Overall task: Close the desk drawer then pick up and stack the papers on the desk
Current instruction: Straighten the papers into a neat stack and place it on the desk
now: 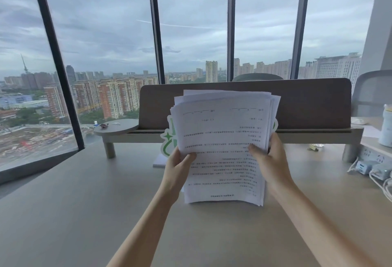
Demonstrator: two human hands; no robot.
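Note:
A stack of printed white papers (222, 122) stands upright on its bottom edge on the pale desk (84, 203), in the middle of the head view. The sheets are unevenly fanned at the top. My left hand (179, 167) grips the stack's left edge, thumb on the front sheet. On the right edge, my right hand (269, 160) holds the stack with its thumb across the front. The text on the front sheet is upside down. The desk drawer is out of view.
Behind the papers lies a green-and-white cutout (168, 139) and a small white pad (159, 161). A raised shelf with a brown back panel (307, 105) spans the desk's rear. Chargers and cables (375, 170) sit at the right. Floor-to-ceiling windows surround the desk.

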